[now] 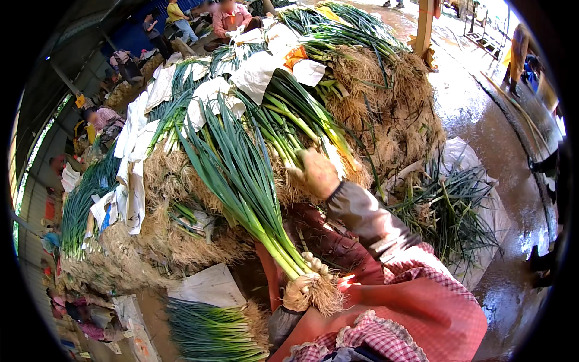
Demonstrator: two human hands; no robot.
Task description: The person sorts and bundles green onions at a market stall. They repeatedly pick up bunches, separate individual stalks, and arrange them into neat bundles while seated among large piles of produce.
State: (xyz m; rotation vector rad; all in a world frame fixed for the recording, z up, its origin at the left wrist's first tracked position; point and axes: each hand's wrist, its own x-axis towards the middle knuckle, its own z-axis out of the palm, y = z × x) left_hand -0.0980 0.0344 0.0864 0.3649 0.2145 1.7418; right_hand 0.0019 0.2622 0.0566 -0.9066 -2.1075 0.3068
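Note:
My left hand (298, 290), gloved, grips a bunch of long green onions (267, 226) low down, just by the pale bulbs and shaggy roots. The leaves of that bunch fan up and leftward across the heap. My right hand (319, 174), also gloved and slightly blurred, reaches to the stalks (289, 151) lying on the heap. Its fingertips are at those stalks; whether they close on one is unclear. The big heap of rooted green onions (380, 95) stands before me, partly covered with white sheets (258, 74).
A laid-out bundle of green onions (210, 328) is at lower left, by a white sack (210, 287). Loose leaves (452, 208) lie on a pale sheet at right, beside wet floor (502, 276). A wooden post (424, 31) rises behind. Several people sit or stand around the heap.

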